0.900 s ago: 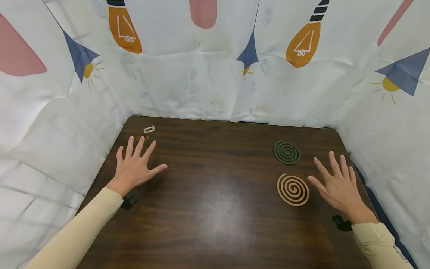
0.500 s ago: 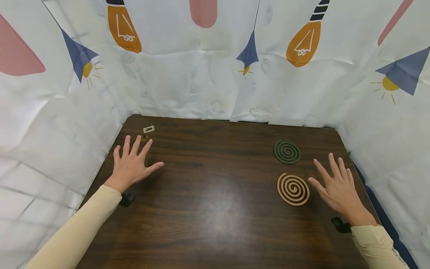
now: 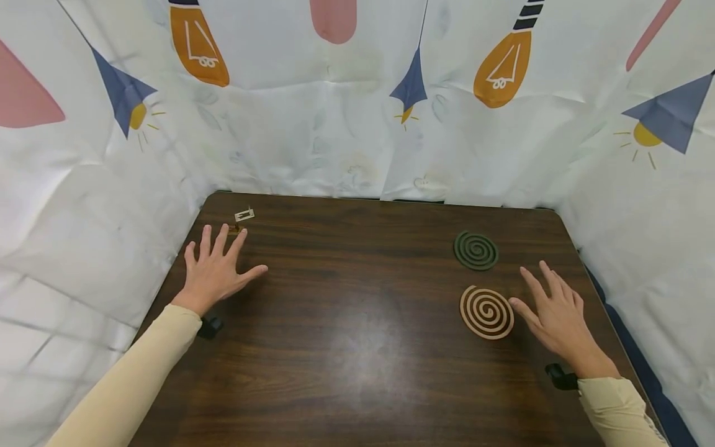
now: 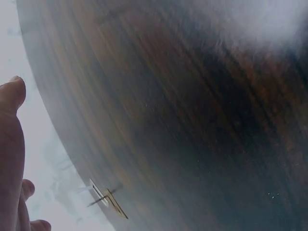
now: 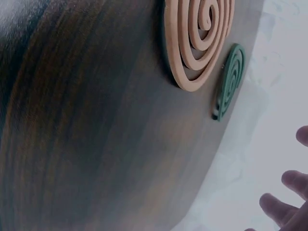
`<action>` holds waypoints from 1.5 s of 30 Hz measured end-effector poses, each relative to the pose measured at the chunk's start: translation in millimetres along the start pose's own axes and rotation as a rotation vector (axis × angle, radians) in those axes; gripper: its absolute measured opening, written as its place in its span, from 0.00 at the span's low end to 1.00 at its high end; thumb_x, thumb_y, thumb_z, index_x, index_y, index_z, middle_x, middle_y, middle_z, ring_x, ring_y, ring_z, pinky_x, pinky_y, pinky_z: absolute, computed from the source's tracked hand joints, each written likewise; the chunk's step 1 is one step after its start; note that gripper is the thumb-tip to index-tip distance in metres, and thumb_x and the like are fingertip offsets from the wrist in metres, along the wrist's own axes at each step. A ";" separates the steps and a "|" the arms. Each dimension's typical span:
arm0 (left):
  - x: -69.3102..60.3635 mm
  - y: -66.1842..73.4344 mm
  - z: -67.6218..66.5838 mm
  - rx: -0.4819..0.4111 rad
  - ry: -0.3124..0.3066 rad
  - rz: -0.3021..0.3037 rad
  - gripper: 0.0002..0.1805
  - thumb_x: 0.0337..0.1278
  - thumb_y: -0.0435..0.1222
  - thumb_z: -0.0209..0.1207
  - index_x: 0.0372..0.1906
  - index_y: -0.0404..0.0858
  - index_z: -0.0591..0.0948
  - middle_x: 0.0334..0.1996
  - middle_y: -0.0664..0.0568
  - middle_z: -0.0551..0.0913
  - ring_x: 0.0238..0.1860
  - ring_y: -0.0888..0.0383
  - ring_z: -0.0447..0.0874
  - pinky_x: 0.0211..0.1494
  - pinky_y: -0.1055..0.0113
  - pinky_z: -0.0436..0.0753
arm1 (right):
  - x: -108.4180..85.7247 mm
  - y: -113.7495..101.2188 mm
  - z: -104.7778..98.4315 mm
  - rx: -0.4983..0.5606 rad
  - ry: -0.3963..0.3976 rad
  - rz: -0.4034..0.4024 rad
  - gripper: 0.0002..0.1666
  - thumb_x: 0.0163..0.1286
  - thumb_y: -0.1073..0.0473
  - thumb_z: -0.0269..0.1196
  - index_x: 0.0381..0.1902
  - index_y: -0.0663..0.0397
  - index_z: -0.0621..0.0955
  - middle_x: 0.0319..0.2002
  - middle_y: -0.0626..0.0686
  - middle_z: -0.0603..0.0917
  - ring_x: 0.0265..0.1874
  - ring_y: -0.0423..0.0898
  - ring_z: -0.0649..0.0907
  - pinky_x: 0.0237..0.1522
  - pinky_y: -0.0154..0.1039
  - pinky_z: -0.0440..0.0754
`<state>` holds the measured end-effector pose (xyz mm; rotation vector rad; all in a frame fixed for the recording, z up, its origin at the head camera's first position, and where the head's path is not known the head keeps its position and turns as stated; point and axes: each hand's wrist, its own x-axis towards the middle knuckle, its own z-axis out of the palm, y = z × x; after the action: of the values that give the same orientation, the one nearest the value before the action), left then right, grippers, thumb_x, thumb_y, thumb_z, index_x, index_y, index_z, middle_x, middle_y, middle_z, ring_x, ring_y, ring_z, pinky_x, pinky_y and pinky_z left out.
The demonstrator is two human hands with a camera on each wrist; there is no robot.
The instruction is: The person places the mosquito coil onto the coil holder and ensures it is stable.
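Observation:
My left hand (image 3: 215, 273) is held over the left side of the table, fingers straight and spread, holding nothing. Just beyond its fingertips lie two small flat metal stands, one silver (image 3: 244, 215) and one gold-coloured (image 4: 115, 204); fingers partly cover the gold one in the head view. On the right, my right hand (image 3: 558, 316) is also spread and holds nothing. Its thumb is nearest a tan mosquito coil (image 3: 486, 312), apparently without touching it. Farther back is a dark green mosquito coil (image 3: 476, 251), lying flat.
The dark wood-grain table (image 3: 357, 298) has rounded far corners. White sheeting printed with lamps and bulbs (image 3: 346, 136) encloses its back and both sides. Something dark blue (image 3: 637, 347) runs along the right edge.
My left hand has drifted slightly left. My right hand has turned and lowered a little, its fingers drawing closer together. The coils and stands stay in place; the head view has shifted slightly.

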<state>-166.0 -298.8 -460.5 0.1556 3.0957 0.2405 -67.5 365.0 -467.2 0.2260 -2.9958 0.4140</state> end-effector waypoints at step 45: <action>77.3 -40.7 10.2 -0.064 -0.066 -0.058 0.60 0.63 0.75 0.48 0.84 0.38 0.48 0.81 0.25 0.45 0.82 0.23 0.31 0.70 0.18 0.41 | 56.1 18.8 38.2 0.464 -0.019 0.297 0.42 0.83 0.38 0.48 0.82 0.59 0.57 0.73 0.73 0.69 0.66 0.75 0.75 0.58 0.73 0.75</action>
<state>-246.4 -329.4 -478.8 0.0701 3.0176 0.3255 -129.1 365.0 -501.5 -0.1858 -2.9086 1.1402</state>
